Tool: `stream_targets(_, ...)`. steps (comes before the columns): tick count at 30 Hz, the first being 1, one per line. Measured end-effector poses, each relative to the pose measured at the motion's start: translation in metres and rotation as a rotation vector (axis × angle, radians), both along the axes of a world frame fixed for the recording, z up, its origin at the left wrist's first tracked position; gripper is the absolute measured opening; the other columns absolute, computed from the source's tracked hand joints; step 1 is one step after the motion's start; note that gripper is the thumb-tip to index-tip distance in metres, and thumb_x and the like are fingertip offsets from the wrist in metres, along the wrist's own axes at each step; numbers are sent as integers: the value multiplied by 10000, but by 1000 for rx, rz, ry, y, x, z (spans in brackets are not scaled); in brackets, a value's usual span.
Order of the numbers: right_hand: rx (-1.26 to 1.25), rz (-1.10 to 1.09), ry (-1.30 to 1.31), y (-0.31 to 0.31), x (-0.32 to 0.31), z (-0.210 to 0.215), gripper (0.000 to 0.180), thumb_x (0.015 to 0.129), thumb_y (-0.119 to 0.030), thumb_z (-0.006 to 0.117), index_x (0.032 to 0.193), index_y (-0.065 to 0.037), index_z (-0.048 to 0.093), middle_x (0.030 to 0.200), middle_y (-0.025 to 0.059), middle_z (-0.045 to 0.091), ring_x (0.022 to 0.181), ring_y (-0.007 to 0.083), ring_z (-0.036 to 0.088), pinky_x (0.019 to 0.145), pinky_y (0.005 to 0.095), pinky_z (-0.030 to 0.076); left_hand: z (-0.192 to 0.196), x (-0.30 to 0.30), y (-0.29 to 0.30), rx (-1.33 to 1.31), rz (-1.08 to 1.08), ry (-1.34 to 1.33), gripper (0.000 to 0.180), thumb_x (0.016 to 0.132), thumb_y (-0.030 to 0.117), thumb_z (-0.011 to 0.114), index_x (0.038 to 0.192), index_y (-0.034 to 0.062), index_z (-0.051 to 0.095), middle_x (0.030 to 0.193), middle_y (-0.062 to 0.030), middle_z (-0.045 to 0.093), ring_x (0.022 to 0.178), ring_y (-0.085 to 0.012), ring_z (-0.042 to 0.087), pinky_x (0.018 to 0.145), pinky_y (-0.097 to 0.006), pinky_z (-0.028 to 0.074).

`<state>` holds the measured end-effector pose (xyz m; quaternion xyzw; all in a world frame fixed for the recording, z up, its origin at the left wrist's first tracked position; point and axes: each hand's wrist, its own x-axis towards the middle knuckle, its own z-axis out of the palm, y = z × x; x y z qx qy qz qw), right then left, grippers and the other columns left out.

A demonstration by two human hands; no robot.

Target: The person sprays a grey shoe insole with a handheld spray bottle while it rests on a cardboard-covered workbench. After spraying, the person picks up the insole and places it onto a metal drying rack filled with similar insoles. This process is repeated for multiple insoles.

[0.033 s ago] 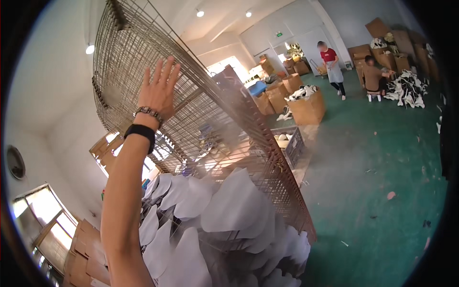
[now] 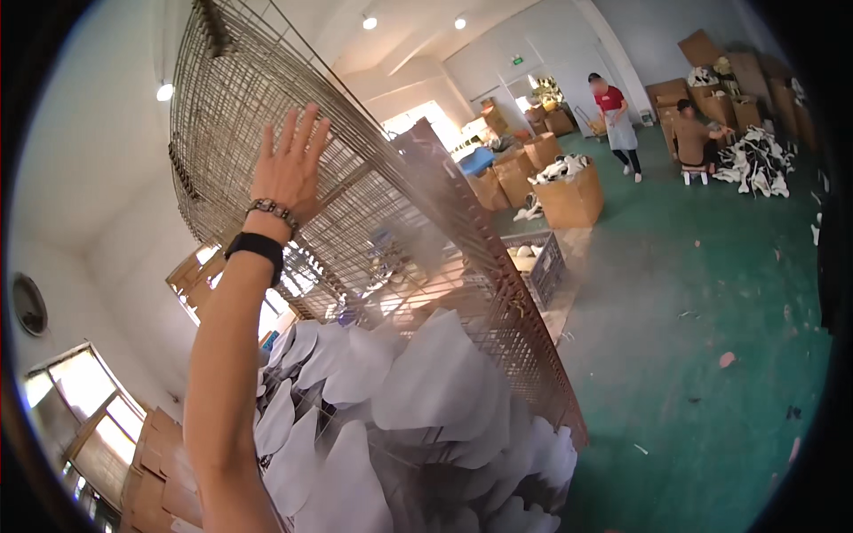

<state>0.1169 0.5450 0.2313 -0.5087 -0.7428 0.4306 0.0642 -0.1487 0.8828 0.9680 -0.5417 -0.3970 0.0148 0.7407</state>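
Note:
My left hand (image 2: pixel 288 178) is raised, back toward me, fingers stretched out and apart. It lies over the upraised wire shelves of a drying rack (image 2: pixel 382 191); whether the palm touches the wires is hidden. A beaded bracelet (image 2: pixel 274 213) and a black wristband (image 2: pixel 258 254) circle the wrist. Below and right of my forearm, many white curved sheet pieces (image 2: pixel 435 377) lie spread and overlapping on the lower wire shelves. Coil springs (image 2: pixel 213 28) line the edge of the upper shelves. My right hand is out of the picture.
Behind the rack stand a grey crate (image 2: pixel 544 271) and a cardboard box (image 2: pixel 570 197) heaped with white pieces. One person in a red top (image 2: pixel 609 99) stands farther off; another sits (image 2: pixel 691 138) by a pile of white-and-black pieces (image 2: pixel 757 164). Flattened cardboard (image 2: pixel 155 475) leans at the lower left.
My left hand has shifted very slightly left, still spread over the wires. The person in the red top has moved their legs a little. The rack and white pieces look the same.

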Motion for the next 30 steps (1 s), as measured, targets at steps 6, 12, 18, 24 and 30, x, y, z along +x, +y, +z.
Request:
stream_targets(6, -48, -23, -29, 13, -3, -28, 366, 796, -141, 627, 1147, -65, 698, 1043, 263, 687, 971, 434, 650, 797, 520, 507, -13, -7, -65, -33, -76, 88, 725, 803, 40, 557, 1495, 175, 390, 1403, -119, 509, 1408, -306, 387, 1221, -566, 140)
stream_targets(12, 62, 296, -16, 40, -13, -69, 436, 820, -231, 638, 1248, -147, 648, 989, 228, 707, 920, 435, 673, 798, 507, 538, -68, -25, -184, -279, -118, 4, 569, 777, 93, 660, 1329, 115, 525, 1124, -114, 572, 1067, -311, 558, 1053, -479, 380)
stream_targets(18, 56, 571, -35, 63, -40, -38, 457, 807, -307, 671, 1237, -153, 652, 1005, 211, 710, 926, 428, 673, 810, 508, 539, -202, -34, -299, -457, 47, -655, 773, 773, 310, 754, 1470, 147, 462, 1175, -190, 574, 1005, -348, 562, 899, -445, 470)
stream_targets(24, 97, 779, -132, 67, -64, -44, 453, 810, -341, 674, 1223, -155, 647, 1021, 201, 708, 934, 427, 668, 814, 515, 534, -353, -53, -363, -577, 140, -1379, 1018, 745, 493, 764, 1524, 8, 323, 1494, -274, 409, 1400, -419, 392, 1173, -481, 304)
stream_targets(30, 90, 953, -27, 49, -100, -29, 474, 834, -274, 683, 1288, -157, 609, 1058, 213, 694, 980, 452, 640, 822, 510, 530, -370, -74, -391, -416, -401, -1428, 1042, 692, 342, 828, 1532, 17, 303, 1572, -253, 298, 1481, -384, 266, 1227, -483, 202)
